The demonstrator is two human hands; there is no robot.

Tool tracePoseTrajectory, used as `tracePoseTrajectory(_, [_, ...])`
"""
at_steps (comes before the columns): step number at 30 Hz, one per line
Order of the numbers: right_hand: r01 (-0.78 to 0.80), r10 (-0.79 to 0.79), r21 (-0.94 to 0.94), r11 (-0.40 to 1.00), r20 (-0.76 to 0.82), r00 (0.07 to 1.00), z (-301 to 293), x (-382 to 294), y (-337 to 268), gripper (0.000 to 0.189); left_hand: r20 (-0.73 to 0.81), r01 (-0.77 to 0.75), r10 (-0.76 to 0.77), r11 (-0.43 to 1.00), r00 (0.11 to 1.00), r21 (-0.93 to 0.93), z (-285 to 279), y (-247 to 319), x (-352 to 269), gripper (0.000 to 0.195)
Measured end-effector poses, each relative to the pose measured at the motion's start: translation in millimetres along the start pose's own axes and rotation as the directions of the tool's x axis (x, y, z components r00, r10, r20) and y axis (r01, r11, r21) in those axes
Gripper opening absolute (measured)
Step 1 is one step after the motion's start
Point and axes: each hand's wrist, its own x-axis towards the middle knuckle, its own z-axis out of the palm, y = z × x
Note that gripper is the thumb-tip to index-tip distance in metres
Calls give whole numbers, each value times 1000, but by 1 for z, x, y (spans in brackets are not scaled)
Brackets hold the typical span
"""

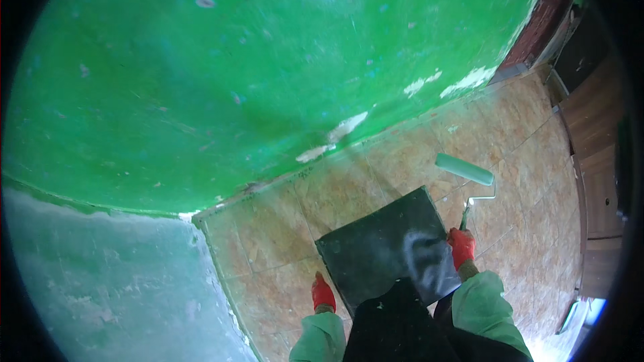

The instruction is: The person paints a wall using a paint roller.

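A paint roller (pixel 464 169) with a pale green sleeve and a bent wire frame is in my right hand (pixel 461 248), which wears a red glove. The roller's dark handle (pixel 465 217) points up out of my grip, and its sleeve is apart from the wall. My left hand (pixel 322 293), also in a red glove, hangs beside the left edge of a black square-topped object (pixel 385 251), perhaps a stool or low table. I see nothing clearly held in it; its fingers are too small to make out. The black top has a pale, shiny worn patch on its right.
A bright green painted wall (pixel 201 85) with chipped white patches (pixel 347 127) rises ahead. To the left, a pale bluish-green wall (pixel 110 281) meets it at a corner. Brown tiled floor (pixel 528 181) runs between the walls and wooden cabinets (pixel 601 191) on the right.
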Motion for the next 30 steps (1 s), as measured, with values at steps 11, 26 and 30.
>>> tracePoseTrajectory(11, [26,-43,74,997,245,969,6,-114,-176,31,-90,-312,303,944,949,-105,-119,147,-49,58])
tracePoseTrajectory(26, [275,-367,366,889,209,907,96,-30,-328,34,-99,-481,556,601,825,-638,-116,299,-22,43])
tracePoseTrajectory(30, [426,-507,389,817,131,852,88,4,-372,33,-130,-698,812,393,569,-598,-75,374,-39,45])
